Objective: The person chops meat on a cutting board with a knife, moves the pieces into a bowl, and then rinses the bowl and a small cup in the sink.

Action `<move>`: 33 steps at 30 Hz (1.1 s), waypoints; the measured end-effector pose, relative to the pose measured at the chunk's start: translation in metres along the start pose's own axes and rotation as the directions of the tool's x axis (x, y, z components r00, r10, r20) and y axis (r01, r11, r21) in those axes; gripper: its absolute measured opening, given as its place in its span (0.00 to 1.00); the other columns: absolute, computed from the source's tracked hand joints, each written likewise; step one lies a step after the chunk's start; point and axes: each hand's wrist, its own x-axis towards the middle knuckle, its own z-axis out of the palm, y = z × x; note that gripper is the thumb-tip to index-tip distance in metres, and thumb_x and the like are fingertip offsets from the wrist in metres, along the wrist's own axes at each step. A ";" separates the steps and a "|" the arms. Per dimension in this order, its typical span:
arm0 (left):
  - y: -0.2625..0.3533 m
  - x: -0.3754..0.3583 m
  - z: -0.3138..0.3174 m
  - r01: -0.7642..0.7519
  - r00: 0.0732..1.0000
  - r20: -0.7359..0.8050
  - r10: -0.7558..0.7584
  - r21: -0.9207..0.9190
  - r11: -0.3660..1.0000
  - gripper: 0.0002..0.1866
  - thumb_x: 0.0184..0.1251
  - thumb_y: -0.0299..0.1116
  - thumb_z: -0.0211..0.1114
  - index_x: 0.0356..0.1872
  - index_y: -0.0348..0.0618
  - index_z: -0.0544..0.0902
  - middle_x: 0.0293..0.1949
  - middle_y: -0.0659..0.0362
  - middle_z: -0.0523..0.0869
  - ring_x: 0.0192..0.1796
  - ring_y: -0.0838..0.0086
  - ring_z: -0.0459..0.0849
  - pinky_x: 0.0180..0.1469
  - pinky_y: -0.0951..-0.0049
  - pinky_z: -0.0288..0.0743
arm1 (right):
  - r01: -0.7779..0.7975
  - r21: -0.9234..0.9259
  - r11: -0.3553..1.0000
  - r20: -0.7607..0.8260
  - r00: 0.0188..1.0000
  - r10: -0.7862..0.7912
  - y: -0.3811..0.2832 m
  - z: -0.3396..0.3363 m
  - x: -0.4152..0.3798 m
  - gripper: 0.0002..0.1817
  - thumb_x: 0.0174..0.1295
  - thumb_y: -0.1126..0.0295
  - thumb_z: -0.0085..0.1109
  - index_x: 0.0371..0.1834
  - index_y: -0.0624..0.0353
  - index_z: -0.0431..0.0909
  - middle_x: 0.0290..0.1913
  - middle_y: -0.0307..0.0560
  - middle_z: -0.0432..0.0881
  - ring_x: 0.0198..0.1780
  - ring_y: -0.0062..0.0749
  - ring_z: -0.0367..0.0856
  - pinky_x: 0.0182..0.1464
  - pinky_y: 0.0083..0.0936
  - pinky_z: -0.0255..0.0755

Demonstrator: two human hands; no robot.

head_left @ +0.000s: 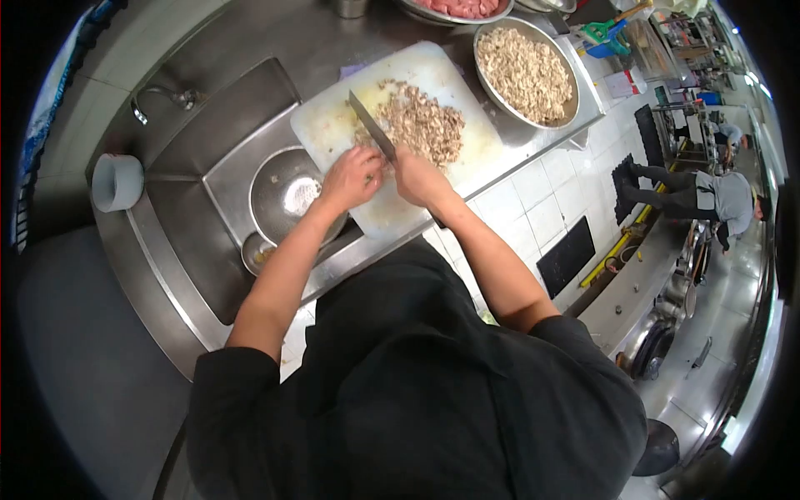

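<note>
My right hand is wrapped round the handle of a knife, whose long blade points away from me over a white cutting board. Just left of the blade's near end, my left hand rests on the board with its fingers curled together. What those fingers hold, if anything, is hidden. Right of the blade lies a spread pile of small brown chopped pieces, perhaps mushroom. A few bits are scattered beside the blade on its left.
A metal bowl of chopped pale-brown pieces stands right of the board. Behind it is a bowl of raw pink meat. On the left are a sink, a pan and a faucet. Another person stands far right.
</note>
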 end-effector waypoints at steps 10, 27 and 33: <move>-0.003 -0.002 0.004 0.045 0.999 0.003 -0.045 -0.022 0.999 0.12 0.62 0.30 0.70 0.46 0.42 0.90 0.52 0.55 0.88 0.57 0.57 0.84 0.61 0.59 0.80 | 0.015 0.059 0.998 -0.069 0.998 -0.011 0.000 0.010 -0.002 0.10 0.74 0.74 0.49 0.50 0.74 0.69 0.34 0.80 0.84 0.42 0.77 0.85 0.44 0.62 0.76; 0.006 0.006 0.002 0.133 0.973 -0.178 -0.147 -0.089 0.987 0.15 0.65 0.35 0.73 0.51 0.43 0.89 0.56 0.55 0.88 0.63 0.56 0.81 0.65 0.57 0.75 | -0.194 -0.129 0.973 0.076 0.976 0.205 -0.022 -0.030 -0.048 0.15 0.67 0.78 0.52 0.56 0.73 0.72 0.42 0.79 0.87 0.50 0.72 0.88 0.56 0.56 0.79; 0.000 0.021 0.008 0.129 0.991 -0.046 -0.127 0.033 0.991 0.10 0.64 0.35 0.71 0.42 0.43 0.90 0.49 0.58 0.89 0.57 0.60 0.83 0.60 0.58 0.73 | -0.118 -0.134 0.984 -0.029 0.993 0.115 0.007 0.019 -0.031 0.17 0.70 0.77 0.44 0.59 0.75 0.67 0.40 0.79 0.86 0.45 0.74 0.87 0.51 0.62 0.78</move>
